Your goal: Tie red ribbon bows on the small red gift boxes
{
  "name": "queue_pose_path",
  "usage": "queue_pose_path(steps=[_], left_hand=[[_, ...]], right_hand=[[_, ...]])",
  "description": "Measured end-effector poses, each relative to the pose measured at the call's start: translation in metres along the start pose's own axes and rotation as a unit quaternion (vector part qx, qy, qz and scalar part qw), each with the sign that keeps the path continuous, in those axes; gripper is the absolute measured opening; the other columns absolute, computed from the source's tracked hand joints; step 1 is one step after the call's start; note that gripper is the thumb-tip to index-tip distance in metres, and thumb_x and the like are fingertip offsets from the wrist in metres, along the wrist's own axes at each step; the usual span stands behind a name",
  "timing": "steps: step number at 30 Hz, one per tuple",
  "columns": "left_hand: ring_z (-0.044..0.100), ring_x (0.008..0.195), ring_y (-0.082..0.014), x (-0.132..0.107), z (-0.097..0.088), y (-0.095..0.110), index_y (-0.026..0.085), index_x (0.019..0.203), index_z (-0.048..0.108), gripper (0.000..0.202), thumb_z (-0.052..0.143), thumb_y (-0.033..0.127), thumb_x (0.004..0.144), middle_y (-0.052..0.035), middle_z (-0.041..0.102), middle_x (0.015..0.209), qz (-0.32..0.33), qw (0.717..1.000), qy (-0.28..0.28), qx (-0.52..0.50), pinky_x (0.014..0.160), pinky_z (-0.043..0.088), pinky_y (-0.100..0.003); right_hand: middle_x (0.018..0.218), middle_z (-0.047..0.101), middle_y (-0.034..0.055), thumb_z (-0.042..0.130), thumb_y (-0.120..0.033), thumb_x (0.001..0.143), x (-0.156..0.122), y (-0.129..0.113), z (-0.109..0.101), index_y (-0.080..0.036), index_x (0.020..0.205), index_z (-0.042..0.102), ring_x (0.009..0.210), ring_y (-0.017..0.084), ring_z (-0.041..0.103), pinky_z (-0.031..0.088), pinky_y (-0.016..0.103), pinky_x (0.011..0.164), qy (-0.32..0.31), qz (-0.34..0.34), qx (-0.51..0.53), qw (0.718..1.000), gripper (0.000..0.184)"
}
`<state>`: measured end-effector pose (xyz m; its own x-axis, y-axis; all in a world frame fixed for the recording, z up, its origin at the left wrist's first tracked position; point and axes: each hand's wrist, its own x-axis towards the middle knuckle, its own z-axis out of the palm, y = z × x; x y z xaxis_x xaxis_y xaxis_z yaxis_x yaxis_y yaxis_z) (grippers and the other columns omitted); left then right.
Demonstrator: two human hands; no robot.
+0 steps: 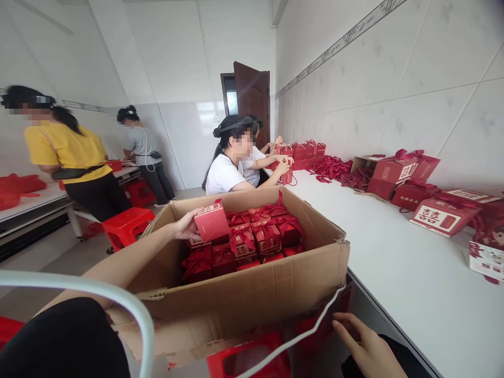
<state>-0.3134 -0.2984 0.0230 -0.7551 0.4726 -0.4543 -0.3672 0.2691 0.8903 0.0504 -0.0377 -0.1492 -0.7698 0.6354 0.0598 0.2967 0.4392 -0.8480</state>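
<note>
My left hand [188, 224] reaches over the near side of a large cardboard box [252, 291] and grips a small red gift box [213, 221], held tilted above the others. Inside the carton, several red gift boxes [268, 236] with ribbon bows and white printed labels are packed together. Low at the right, my right hand [368, 346] hangs beside the table edge, holding nothing I can see, its fingers slightly bent and apart. A white cable [303, 333] runs close to it.
On the white table [394, 252] at right lie more red gift boxes [439, 215] and a ribbon pile [333, 168]. A red stool [252, 359] is below the carton, another stool [128, 226] at left. Two co-workers sit ahead; a person in yellow [71, 149] and another stand left.
</note>
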Motion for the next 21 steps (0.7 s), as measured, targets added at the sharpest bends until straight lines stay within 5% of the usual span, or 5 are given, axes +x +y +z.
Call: queue_pose_path(steps=[4,9,15,21], left_hand=[[0.065,0.071,-0.0254,0.0,0.001,-0.018,0.018,0.101,0.061,0.045,0.061,0.052,0.072,-0.0101,0.071,0.085,-0.009,0.998,-0.054,0.01,0.058,0.051,-0.032],[0.067,0.083,-0.0249,0.001,0.007,-0.04,0.016,0.109,0.056,0.053,0.075,0.034,0.062,-0.0093,0.071,0.086,0.066,0.997,-0.038,-0.017,0.072,0.052,-0.031],[0.067,0.087,-0.0235,-0.016,-0.009,-0.028,0.025,0.124,0.043,0.085,0.084,0.021,0.05,-0.0043,0.069,0.094,0.105,0.993,-0.041,0.024,0.078,0.052,-0.034],[0.058,0.112,-0.0269,-0.025,-0.031,-0.03,0.037,0.14,0.02,0.11,0.083,0.022,0.051,-0.0052,0.059,0.12,0.071,0.989,-0.057,0.118,0.089,0.05,-0.039]], right_hand=[[0.079,0.072,0.0063,0.043,-0.061,0.071,-0.001,-0.002,-0.001,-0.023,0.082,0.064,0.075,0.025,0.069,0.055,0.031,0.066,-0.014,0.013,-0.016,1.0,0.045],[0.078,0.072,0.0068,0.039,-0.06,0.072,-0.001,-0.001,0.0,-0.023,0.082,0.062,0.075,0.026,0.069,0.054,0.033,0.067,-0.034,0.009,-0.042,0.998,0.045],[0.08,0.072,0.0077,0.037,-0.058,0.073,-0.001,0.001,0.003,-0.022,0.083,0.061,0.075,0.027,0.069,0.053,0.034,0.064,-0.036,0.004,-0.061,0.997,0.044],[0.087,0.072,0.0092,0.034,-0.056,0.073,-0.001,0.005,0.007,-0.022,0.085,0.06,0.081,0.027,0.068,0.052,0.033,0.067,-0.058,0.017,-0.081,0.995,0.044]])
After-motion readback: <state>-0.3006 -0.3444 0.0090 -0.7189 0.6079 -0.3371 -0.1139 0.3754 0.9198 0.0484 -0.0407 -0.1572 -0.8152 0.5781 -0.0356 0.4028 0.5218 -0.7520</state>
